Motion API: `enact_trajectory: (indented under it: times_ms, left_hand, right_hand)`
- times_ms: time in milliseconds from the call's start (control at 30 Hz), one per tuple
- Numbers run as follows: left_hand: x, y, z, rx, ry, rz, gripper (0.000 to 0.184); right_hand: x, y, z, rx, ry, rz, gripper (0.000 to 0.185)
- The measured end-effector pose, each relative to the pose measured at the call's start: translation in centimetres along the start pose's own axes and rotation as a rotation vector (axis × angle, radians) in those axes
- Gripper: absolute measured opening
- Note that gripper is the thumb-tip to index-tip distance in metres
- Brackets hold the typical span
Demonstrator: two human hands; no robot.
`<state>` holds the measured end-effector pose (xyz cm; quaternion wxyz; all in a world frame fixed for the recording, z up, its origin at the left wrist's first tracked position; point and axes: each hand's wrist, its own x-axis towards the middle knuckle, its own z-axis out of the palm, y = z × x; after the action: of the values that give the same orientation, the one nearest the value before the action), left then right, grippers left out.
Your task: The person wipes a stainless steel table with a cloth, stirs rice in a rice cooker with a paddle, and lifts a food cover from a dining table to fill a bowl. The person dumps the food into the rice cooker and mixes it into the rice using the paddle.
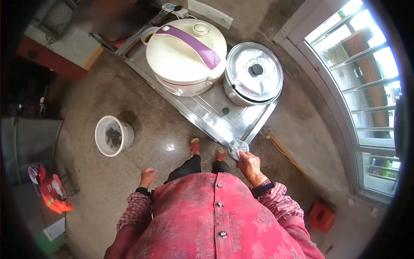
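My right hand (251,167) grips a crumpled grey cloth (237,149) at the near corner of the steel-topped table (207,113). The cloth touches or hangs just at the table's edge; which, I cannot tell. By my left side, my left hand (148,177) hangs over the floor with its fingers curled in and nothing visible in them. On the table stand a large cream rice cooker (172,56) with a purple handle and a metal pot (241,64) under a shiny lid. A small dark green round thing (225,111) lies in front of the pot.
A white bucket (125,133) with dark contents stands on the floor to the left. A power strip (210,14) is on the wall behind the cooker. The barred window (362,77) is at the right, and a red stool (321,215) stands low on that side.
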<state>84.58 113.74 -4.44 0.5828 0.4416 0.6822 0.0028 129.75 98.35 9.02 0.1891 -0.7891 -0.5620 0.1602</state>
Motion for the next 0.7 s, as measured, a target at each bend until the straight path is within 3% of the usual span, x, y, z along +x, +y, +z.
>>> enact_trajectory:
  times_ms: [100, 200, 267, 300, 333, 400, 433, 467, 500, 533, 600, 700]
  left_hand:
    - [0.8, -0.4, -0.4, -0.177, 0.041, 0.082, 0.015]
    - [-0.3, 0.2, 0.4, -0.158, 0.069, 0.041, 0.014]
    - [-1.0, -1.0, 1.6, -0.179, 0.13, 0.081, 0.012]
    - [-1.3, -2.9, 2.1, -0.197, 0.072, 0.196, 0.01]
    - [-2.7, -2.0, 3.1, -0.254, 0.043, 0.131, 0.007]
    - [-0.7, -6.8, 4.2, 0.562, 0.042, 0.71, 0.016]
    - [-1.2, -6.8, 4.8, 0.768, 0.034, 0.761, 0.018]
    - [1.4, -7.6, 6.5, 0.813, 0.259, 1.599, 0.019]
    - [1.1, -8.5, 6.0, 0.613, 0.078, 0.645, 0.018]
    - [3.3, -10.7, 6.2, 0.472, 0.078, 0.424, 0.017]
    - [2.2, -9.2, 7.3, 0.259, 0.082, 0.216, 0.015]
    - [-1.3, -4.8, 7.7, 0.04, 0.065, 0.115, 0.012]
  right_hand:
    - [1.2, 0.1, -0.1, -0.011, -0.058, 0.03, 0.021]
    - [2.3, 0.2, -1.0, 0.011, -0.12, -0.031, 0.02]
    - [2.8, -0.5, -1.6, 0.055, -0.176, 0.064, 0.021]
    - [2.2, 0.8, -0.2, 0.029, -0.168, 0.025, 0.021]
    - [1.8, 2.4, 0.6, -0.009, -0.138, -0.002, 0.021]
    - [1.5, 2.8, 0.3, 0.023, -0.09, -0.077, 0.025]
    - [1.5, 3.0, 0.8, 0.003, -0.092, -0.057, 0.025]
    - [1.4, 3.2, 1.5, -0.009, -0.104, -0.037, 0.026]
    - [1.3, 3.6, 2.3, 0.023, -0.097, -0.033, 0.026]
    - [1.6, 4.1, 2.6, 0.061, -0.099, -0.037, 0.026]
    - [1.4, 4.5, 1.6, 0.208, -0.072, -0.143, 0.027]
    - [2.1, 4.5, -0.7, 0.211, -0.162, -0.168, 0.027]
